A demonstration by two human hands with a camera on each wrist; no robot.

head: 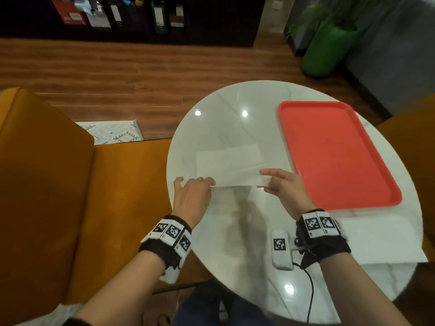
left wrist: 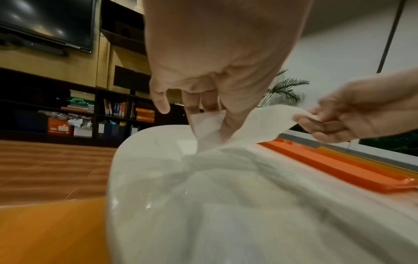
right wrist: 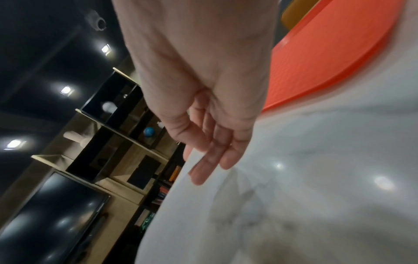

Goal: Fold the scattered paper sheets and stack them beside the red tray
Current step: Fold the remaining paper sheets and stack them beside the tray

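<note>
On the round white table (head: 211,109), a white paper sheet (head: 229,164) lies just left of the red tray (head: 334,151). Left hand (head: 191,196) and right hand (head: 286,187) each pinch a near corner, lifting that edge; another sheet (head: 379,241) lies nearer, below the tray.

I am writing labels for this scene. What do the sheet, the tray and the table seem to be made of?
Sheet: thin, soft, matte paper, maybe tissue; it curls limply between the left hand and right hand.
Tray: red plastic, probably; moulded raised rim, fine texture.
Table: glossy white, grey veins, mirrors lamps; marble or imitation.
</note>
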